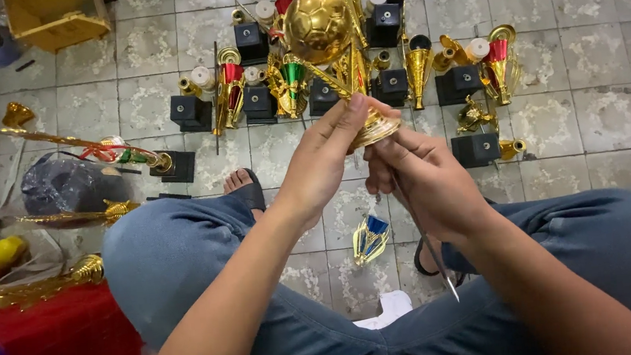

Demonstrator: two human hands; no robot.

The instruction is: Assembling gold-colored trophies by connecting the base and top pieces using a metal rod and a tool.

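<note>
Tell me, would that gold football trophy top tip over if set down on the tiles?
Probably: the gold football trophy top carries a big ball above a narrow flared foot, so it looks top-heavy. Its glossy finish may be slippery; both the left hand and right hand steady it.

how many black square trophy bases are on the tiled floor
9 black square bases: two in the back row, five in the middle row, one nearer at right, one nearer at left. The held gold ball trophy may hide others.
</note>
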